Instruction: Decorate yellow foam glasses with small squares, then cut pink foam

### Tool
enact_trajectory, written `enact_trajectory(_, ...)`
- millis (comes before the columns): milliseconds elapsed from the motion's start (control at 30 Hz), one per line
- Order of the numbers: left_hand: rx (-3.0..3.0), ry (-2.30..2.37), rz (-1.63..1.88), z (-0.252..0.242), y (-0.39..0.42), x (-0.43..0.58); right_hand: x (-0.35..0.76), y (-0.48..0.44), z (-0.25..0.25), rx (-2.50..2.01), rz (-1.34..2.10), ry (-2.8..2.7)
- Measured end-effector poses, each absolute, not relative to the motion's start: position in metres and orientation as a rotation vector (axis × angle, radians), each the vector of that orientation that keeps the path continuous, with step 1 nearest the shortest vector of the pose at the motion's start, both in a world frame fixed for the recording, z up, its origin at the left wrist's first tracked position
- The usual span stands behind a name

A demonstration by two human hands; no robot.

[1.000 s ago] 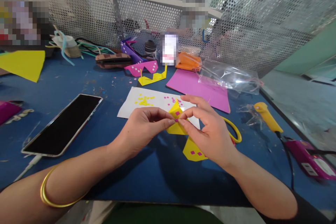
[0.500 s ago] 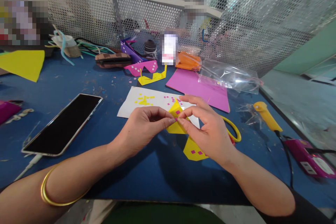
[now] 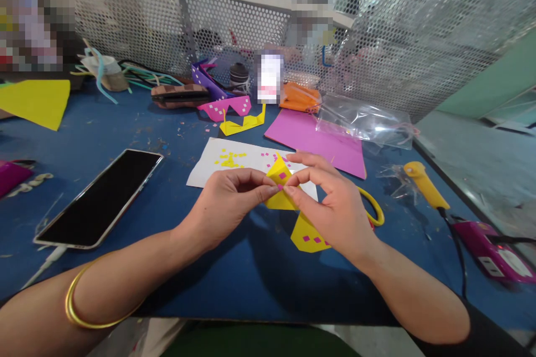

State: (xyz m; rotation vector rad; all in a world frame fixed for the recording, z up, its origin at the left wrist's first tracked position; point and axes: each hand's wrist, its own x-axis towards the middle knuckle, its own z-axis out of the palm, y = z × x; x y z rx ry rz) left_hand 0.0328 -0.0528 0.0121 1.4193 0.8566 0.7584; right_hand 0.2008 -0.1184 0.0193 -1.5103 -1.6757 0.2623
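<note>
Yellow paper glasses with small pink squares stuck on them are held up over the front middle of the table. My left hand is closed, its thumb and forefinger pinching at the paper's upper part. My right hand pinches the same spot from the other side and covers part of the glasses. Between the fingertips sits a small pink square, against the yellow paper. Just behind lies a white sheet bearing loose yellow and pink bits, partly hidden by my hands.
Yellow scissors handles show beside my right hand. A black-screened phone with a cable lies left. Pink paper, pink paper glasses and yellow paper glasses are behind. A yellow glue gun lies right.
The yellow paper glasses have risen very slightly in my fingers, and more of the pink square shows between my fingertips. Both hands keep nearly the same place.
</note>
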Motion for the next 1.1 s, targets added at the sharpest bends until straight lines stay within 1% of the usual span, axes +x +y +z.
enact_trajectory(600, 1.439, 0.838, 0.742, 0.011, -0.053, 0.031, 0.198, -0.120, 0.020, -1.477, 0.266, -1.654)
enact_trajectory(733, 1.367, 0.869, 0.741, 0.009, -0.052, 0.031, 0.204, -0.119, 0.025, -1.527, 0.408, -1.555)
enact_trajectory(967, 1.229, 0.994, 0.798, 0.009, -0.050, 0.035, 0.216, -0.114, 0.025, -1.536, 0.875, -1.324)
enact_trajectory(1100, 1.234, 0.997, 0.812, 0.012, -0.051, 0.036, 0.214, -0.116, 0.026, -1.670, 0.889, -1.346)
